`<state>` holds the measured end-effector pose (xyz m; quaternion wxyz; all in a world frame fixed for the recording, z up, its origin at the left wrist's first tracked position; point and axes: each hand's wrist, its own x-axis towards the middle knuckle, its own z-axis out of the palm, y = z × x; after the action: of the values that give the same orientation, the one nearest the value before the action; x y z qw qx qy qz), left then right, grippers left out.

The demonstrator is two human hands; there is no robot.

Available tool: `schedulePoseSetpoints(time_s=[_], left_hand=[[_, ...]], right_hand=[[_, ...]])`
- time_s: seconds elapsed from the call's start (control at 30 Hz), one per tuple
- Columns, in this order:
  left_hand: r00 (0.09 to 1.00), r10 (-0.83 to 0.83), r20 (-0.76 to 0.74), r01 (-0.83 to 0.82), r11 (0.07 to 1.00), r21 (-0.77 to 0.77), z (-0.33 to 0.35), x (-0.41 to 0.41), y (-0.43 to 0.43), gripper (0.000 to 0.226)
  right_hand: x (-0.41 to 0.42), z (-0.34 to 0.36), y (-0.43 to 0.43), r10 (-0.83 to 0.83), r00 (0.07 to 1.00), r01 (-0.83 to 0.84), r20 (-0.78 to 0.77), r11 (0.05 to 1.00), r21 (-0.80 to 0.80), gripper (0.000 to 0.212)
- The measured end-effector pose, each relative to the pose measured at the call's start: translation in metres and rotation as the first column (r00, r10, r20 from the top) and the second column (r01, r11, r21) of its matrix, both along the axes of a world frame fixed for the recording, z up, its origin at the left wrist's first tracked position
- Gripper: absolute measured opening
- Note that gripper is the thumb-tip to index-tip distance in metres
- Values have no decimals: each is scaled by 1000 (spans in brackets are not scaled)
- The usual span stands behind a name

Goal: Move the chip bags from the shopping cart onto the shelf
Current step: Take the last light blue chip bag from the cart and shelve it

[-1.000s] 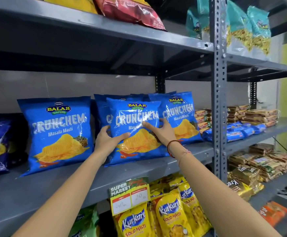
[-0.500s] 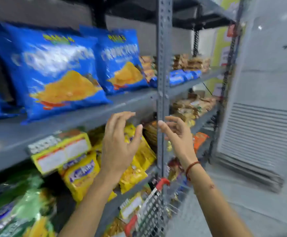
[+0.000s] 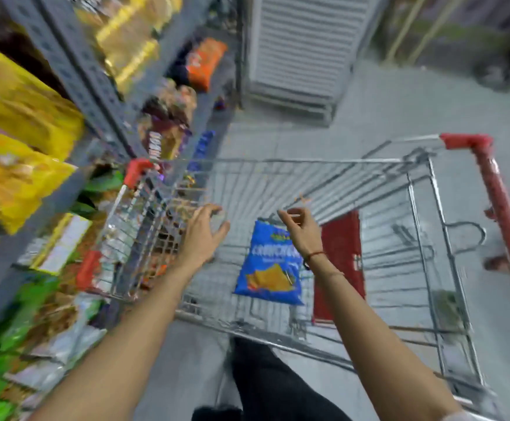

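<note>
One blue chip bag (image 3: pixel 267 270) lies flat on the bottom of the wire shopping cart (image 3: pixel 308 177). Both my hands hover over the cart basket with nothing in them. My left hand (image 3: pixel 203 235) is to the left of the bag, fingers spread and curled. My right hand (image 3: pixel 299 229) is just above the bag's top right corner, fingers loosely bent; a red thread circles its wrist. The shelf (image 3: pixel 74 71) stands at the left, blurred by motion.
The cart's red handle (image 3: pixel 496 202) runs down the right side. Yellow snack bags (image 3: pixel 13 123) and green packs (image 3: pixel 7 335) fill the lower shelves at left. A white slatted panel (image 3: pixel 299 50) leans at the back. My dark trouser leg (image 3: pixel 272 387) is below the cart.
My view has swung from the shelf down to the cart. Both hands let go of the blue bag placed on the shelf and dropped empty over the cart basket.
</note>
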<state>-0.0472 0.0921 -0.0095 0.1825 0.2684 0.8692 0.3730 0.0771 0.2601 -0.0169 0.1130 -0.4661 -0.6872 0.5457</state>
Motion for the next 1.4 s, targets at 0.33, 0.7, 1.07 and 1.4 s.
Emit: schedulePoseSetpoints(time_s=[0.33,0.7,1.07,1.4], left_hand=[[913,52,404,128,905,-407,-170,14,19,38],[743,240,624,57,907,-417,-250,25,57,67],[554,280,784,94,914,-394,-272,19,50,92],[500,145,854,69,976,-206,-193,3,20,49]], right_hand=[[53,-155,9,74,836,63,544,972,-228,66],[48,-224,15,-110,898,264,427,910,-320,93],[49,-234,17,-128,941,238,312,907,-346,72],[32,-180,8,-54,994,90,99,906,-413,59]])
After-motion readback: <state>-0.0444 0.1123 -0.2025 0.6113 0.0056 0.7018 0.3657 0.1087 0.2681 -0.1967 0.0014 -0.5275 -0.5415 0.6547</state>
